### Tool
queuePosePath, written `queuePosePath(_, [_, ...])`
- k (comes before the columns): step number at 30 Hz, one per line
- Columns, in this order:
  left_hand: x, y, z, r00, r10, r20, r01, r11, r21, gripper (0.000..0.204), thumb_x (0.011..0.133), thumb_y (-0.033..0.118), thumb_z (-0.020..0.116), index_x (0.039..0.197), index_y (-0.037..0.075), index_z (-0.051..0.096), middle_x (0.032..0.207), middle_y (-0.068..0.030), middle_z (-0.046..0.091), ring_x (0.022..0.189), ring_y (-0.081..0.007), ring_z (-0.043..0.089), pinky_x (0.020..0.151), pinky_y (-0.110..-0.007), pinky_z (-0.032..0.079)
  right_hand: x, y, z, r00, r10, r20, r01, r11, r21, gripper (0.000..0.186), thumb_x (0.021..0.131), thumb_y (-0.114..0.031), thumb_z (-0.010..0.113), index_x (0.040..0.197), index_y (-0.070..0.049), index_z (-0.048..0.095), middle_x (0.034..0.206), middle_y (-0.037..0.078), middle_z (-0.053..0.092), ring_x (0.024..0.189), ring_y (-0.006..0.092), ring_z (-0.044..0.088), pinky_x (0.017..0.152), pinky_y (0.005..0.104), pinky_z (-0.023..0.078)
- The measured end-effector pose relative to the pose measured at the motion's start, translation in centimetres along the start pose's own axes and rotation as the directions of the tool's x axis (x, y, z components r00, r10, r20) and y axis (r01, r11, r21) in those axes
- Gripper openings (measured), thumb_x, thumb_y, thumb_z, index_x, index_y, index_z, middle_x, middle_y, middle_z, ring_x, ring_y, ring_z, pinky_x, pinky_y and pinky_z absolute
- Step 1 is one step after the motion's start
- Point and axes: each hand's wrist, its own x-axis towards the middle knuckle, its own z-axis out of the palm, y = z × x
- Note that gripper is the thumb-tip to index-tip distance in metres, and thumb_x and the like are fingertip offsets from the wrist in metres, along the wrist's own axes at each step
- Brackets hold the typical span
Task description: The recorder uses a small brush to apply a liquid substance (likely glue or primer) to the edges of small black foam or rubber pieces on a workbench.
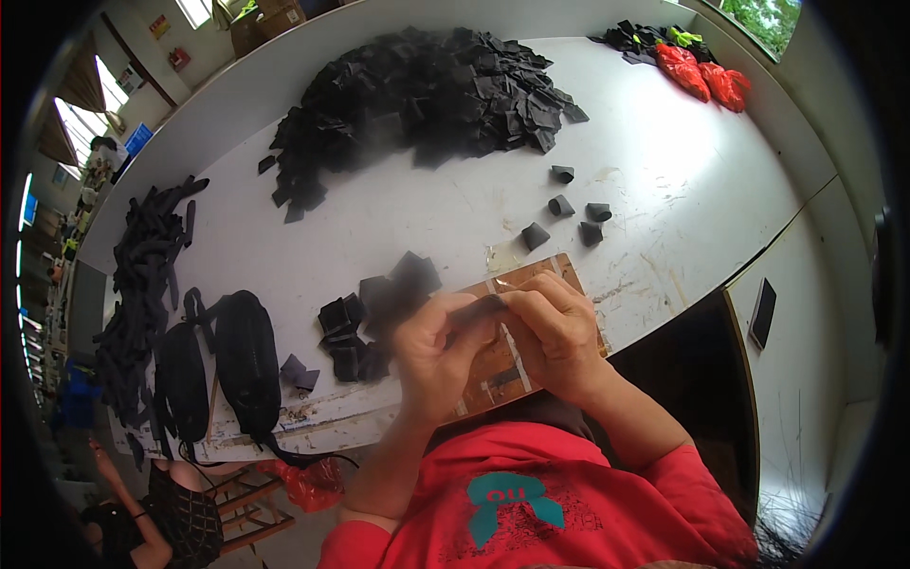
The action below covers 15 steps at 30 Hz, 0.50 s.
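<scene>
My left hand (441, 351) and my right hand (555, 332) are together over a taped wooden board (502, 379) at the near edge, both closed on a small dark fabric piece (485, 305) between their fingertips. Fingers partly hide its shape. To the left of my hands lie several black squares and folded pieces (346, 332), with two smaller dark pieces (299, 377) farther left. Beyond the board, several small black rolled loops (561, 207) stand or lie scattered on the white table (654, 190).
A big heap of black squares (417, 85) covers the back. Black strips (142, 266) and two black pouches (245, 360) are at left. Red bags (687, 71) sit back right, a phone (763, 311) on the right ledge. Another person (133, 531) is at lower left.
</scene>
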Motion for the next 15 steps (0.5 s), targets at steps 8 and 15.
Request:
queuePosePath(8, [-1.6,4.0,1.6,0.981,0.192,-0.037,-0.19,0.981,0.044,0.015,0.081,-0.002,0.059,0.096,-0.005,0.055,0.083,-0.0061,0.059,0.075,-0.0095,0.057,0.069,-0.02,0.046,0.0,-4.1,-2.5,0.867,0.494,0.06,-0.414,0.649,0.638,0.003,0.081,-0.002,0.057,0.083,0.0,0.058,0.067,0.002,0.056,0.056,0.0064,0.051,0.046,0.0225,0.04])
queuePosePath(15, [-3.1,1.4,2.2,0.993,0.1,-0.067,-0.101,0.995,-0.004,0.011,0.082,-0.004,0.057,0.093,-0.003,0.054,0.088,-0.0065,0.057,0.075,-0.0092,0.055,0.065,-0.021,0.045,-3.6,-3.3,-0.7,0.566,0.655,0.5,-0.57,-0.127,0.812,0.022,0.089,-0.021,0.053,0.077,-0.003,0.057,0.066,0.0,0.056,0.054,0.0048,0.048,0.05,0.0186,0.039])
